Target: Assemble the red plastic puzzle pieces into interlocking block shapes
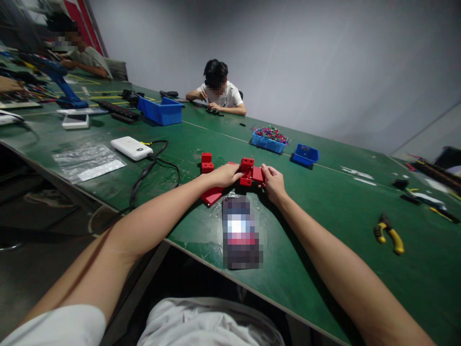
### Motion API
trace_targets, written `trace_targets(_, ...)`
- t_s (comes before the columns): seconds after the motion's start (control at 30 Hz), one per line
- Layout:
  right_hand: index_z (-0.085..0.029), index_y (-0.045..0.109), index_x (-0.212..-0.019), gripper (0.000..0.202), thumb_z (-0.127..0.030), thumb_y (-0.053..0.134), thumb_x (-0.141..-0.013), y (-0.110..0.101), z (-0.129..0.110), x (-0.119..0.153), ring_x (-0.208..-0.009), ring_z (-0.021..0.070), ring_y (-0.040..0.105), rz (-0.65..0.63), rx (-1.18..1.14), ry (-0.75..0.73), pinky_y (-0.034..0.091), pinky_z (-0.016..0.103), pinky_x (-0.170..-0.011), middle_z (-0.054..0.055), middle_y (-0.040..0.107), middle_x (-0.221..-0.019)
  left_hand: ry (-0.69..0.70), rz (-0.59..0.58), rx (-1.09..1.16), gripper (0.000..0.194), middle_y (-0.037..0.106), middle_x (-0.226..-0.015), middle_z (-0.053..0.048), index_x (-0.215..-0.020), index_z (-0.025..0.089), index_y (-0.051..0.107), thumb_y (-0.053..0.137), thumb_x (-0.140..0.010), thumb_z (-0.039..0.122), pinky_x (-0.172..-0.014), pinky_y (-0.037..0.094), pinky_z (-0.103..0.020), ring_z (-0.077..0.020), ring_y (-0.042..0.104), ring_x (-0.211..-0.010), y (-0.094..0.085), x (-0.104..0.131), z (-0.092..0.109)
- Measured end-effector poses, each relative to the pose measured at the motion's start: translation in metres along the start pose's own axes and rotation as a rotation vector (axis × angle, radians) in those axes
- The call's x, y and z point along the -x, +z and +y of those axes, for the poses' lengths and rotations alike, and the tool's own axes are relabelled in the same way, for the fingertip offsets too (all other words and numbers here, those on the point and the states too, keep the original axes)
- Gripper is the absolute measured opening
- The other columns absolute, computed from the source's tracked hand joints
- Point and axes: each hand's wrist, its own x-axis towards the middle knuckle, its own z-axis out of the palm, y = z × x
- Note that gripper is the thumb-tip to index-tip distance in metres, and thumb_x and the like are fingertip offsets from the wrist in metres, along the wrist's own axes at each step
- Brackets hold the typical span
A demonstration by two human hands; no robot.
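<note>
White cloth (205,322) over the wearer's lap lies closest, at the bottom edge of the view, with both bare forearms reaching forward above the green table (324,211). The right hand (274,183) has thumb and fingers pinching the outer end of a flat red piece (258,174). The left hand (227,176) has its fingers drawn together on the left side of an upright red block (247,166) with round holes; the fingertips' exact grip is partly hidden.

Block and flat piece meet between the two hands, the block nearer the left and the flat piece nearer the right. Their combined long axis appears to run sideways, from hand to hand, across the wearer's front. Whether the block touches the table cannot be told.

Just beside the left hand, on its far left, stands a second red block (207,166); a red plate (212,196) lies by the left wrist. A phone (240,233) rests between the forearms, toward the wearer. A white power bank (131,148) sits to the left, yellow-handled pliers (396,240) well apart to the right. Beyond the hands stand a blue bin of wires (268,142) and a smaller blue bin (305,155). Across the table, a co-worker (232,96) bends over small dark parts.
</note>
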Motion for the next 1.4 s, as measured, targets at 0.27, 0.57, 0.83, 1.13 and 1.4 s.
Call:
trace_targets(0.27,-0.019,0.058,-0.071,0.041,-0.058,0.068,-0.064,-0.0003,0.0003,0.0,-0.039,0.0071,0.044,-0.002,0.002,0.005,0.04,0.02,-0.032,-0.006,0.054,-0.053,0.02,0.001,-0.017,0.033,0.063,-0.121,-0.013,-0.116,0.015,0.056,0.039,-0.094,0.033,-0.092,0.045,-0.032,-0.0232,0.06,-0.11,0.0003,-0.0004,-0.0012)
trace_targets(0.57,-0.018,0.059,-0.071,0.043,-0.059,0.07,-0.064,-0.0012,0.0029,-0.0022,-0.04,0.0078,0.045,-0.003,-0.006,-0.002,0.039,0.02,-0.032,-0.005,0.055,-0.053,0.012,0.006,-0.04,0.035,0.063,-0.12,-0.015,-0.117,0.013,0.055,0.038,-0.095,0.034,-0.093,0.045,-0.033,-0.0246,0.061,-0.109,0.0017,-0.0012,-0.002)
trace_targets(0.83,-0.017,0.063,-0.078,0.043,-0.05,0.079,-0.057,0.0,-0.0028,0.0018,-0.048,0.0083,0.049,-0.06,0.059,-0.041,0.038,0.021,-0.038,-0.002,0.061,-0.065,-0.009,0.002,-0.055,0.036,0.064,-0.119,-0.015,-0.118,0.013,0.054,0.037,-0.095,0.035,-0.091,0.046,-0.033,-0.0255,0.062,-0.107,0.0011,-0.0006,-0.0003)
trace_targets(1.13,-0.018,0.063,-0.08,0.04,-0.048,0.078,-0.058,-0.0023,0.0004,-0.001,-0.051,0.0087,0.048,-0.076,-0.003,-0.021,0.035,0.02,-0.039,-0.003,0.06,-0.066,-0.089,0.009,-0.102,0.039,0.065,-0.115,-0.015,-0.111,0.014,0.057,0.034,-0.095,0.041,-0.085,0.047,-0.034,-0.0268,0.063,-0.102,0.0026,-0.001,0.002)
trace_targets(1.4,-0.019,0.061,-0.081,0.034,-0.043,0.075,-0.061,0.0012,-0.0046,0.0026,-0.049,0.0081,0.045,-0.045,-0.081,-0.068,0.036,0.021,-0.041,-0.003,0.059,-0.068,-0.184,0.04,-0.124,0.036,0.066,-0.115,-0.013,-0.109,0.016,0.057,0.038,-0.094,0.043,-0.085,0.047,-0.031,-0.0245,0.063,-0.103,0.0033,-0.0024,0.0021)
